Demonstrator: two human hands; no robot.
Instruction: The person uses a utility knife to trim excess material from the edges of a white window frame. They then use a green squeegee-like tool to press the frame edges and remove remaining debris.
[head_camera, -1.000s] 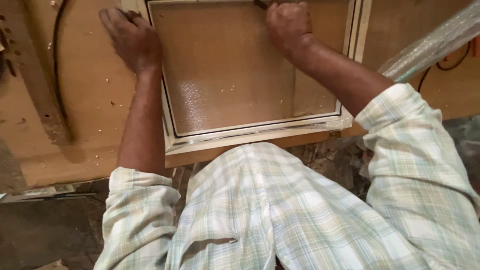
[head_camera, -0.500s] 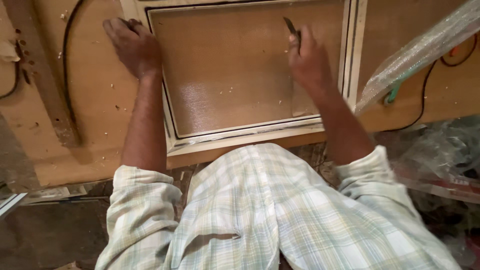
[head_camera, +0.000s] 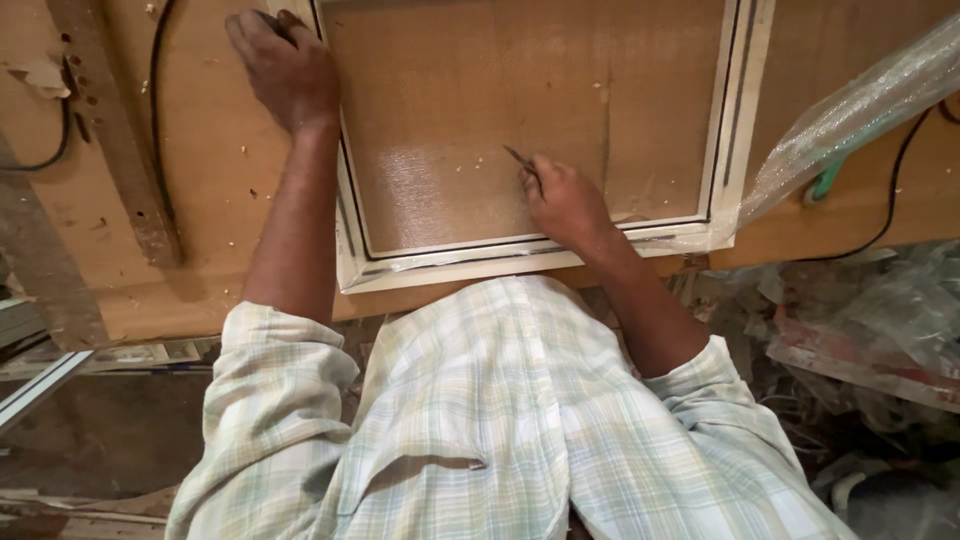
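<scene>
Overhead, a person in a pale plaid shirt is leaning over a wooden worktop and working on a framed panel, a brown board inside a cream frame, filling the upper middle of the view. At about 3 o'clock from the panel, a long clear plastic-wrapped bundle is lying diagonally, rising toward 2 o'clock, with something green showing inside its lower end. Crumpled clear and reddish wrappings are piling up at 4 o'clock, below the worktop's edge.

The right hand is closing around a thin dark pointed tool near the panel's lower middle. The tool's long axis is running diagonally, its tip pointing toward 10 o'clock and lying on or just above the board; which one cannot be told. The left hand is resting palm down with fingers curled over the frame's upper left corner, at 11 o'clock, gripping nothing separate. A black cable is running along the worktop at 9 o'clock.
</scene>
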